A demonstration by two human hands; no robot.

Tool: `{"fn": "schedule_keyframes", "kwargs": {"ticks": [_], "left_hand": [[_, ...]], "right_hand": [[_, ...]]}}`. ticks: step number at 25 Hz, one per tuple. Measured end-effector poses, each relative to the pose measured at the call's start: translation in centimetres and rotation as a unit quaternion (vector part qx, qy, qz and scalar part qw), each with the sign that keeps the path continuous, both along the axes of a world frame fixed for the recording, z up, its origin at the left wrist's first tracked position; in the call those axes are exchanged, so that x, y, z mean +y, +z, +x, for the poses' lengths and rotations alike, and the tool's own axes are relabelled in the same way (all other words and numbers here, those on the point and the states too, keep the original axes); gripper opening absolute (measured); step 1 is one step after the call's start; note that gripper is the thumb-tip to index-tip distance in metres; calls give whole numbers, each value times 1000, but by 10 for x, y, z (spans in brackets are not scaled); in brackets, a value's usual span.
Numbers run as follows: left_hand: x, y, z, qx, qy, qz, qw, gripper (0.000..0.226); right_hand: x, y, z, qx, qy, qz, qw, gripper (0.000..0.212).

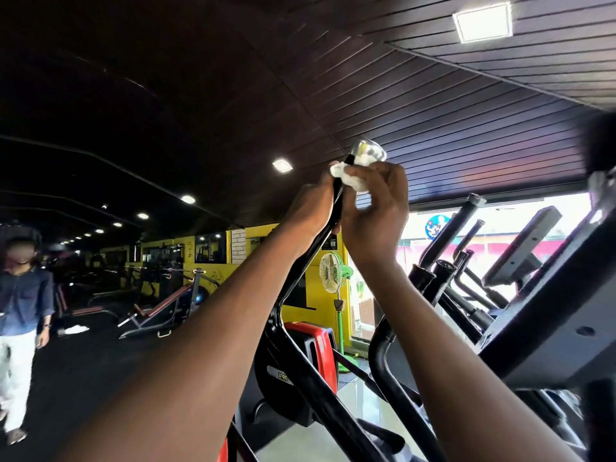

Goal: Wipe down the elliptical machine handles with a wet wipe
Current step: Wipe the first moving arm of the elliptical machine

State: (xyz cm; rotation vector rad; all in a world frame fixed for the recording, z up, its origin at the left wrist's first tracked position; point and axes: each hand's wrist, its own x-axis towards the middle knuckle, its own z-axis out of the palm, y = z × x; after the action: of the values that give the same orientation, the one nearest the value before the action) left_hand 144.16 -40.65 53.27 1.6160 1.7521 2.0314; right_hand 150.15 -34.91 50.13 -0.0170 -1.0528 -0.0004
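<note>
Fingers (386, 181) of the right hand (373, 208) pinch a crumpled white wet wipe (346, 178) against the top of the black handle (336, 201), while the left hand (310, 211) curls round the same bar just below it. What the clear, rounded piece at the very tip is, I cannot tell. Pressed too lightly, the wipe could slip off the narrow bar; balled up as it is, it may also miss the far side (only a small patch touches). One wipe and two hands are on this handle; several more black handles (446, 235) stand to the right. One green fan (333, 271) and one person (23, 315) are behind.
</note>
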Motion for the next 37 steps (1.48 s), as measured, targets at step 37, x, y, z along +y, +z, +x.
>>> {"fn": "schedule_keyframes", "kwargs": {"ticks": [37], "left_hand": [[-28, -84, -58, 22, 58, -109, 992, 69]], "right_hand": [[-41, -118, -67, -254, 429, -346, 795, 30]]}}
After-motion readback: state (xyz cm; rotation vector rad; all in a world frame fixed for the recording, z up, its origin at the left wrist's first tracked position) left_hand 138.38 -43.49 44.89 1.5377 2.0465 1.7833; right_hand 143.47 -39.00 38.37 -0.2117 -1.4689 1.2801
